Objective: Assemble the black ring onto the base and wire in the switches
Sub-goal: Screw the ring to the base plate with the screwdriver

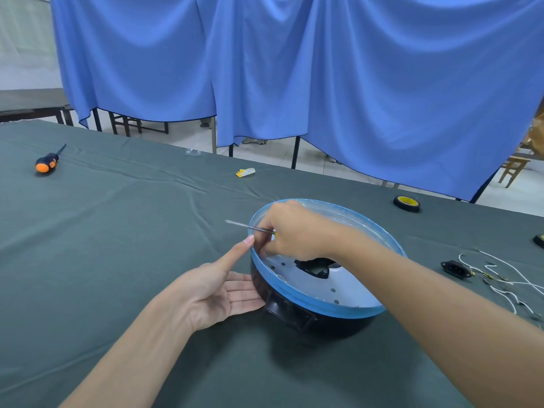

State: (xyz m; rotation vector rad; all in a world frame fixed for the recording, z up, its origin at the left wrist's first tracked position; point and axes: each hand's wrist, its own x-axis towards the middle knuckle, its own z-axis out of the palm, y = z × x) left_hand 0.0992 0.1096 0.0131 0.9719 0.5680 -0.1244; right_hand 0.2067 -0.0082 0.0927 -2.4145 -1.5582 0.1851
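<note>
A round base with a blue-filmed rim and a white inner plate sits on the green table cloth. The black ring wraps its lower outside. My right hand reaches inside the left rim and grips a screwdriver whose metal shaft points left. My left hand lies flat against the ring's left side, fingers straight, thumb up touching the rim. A black socket switch with white wires lies to the right.
An orange and black screwdriver lies far left. A small yellow and white packet sits mid-table. A roll of black tape is behind the base, another black item at the right edge. Blue curtains hang beyond.
</note>
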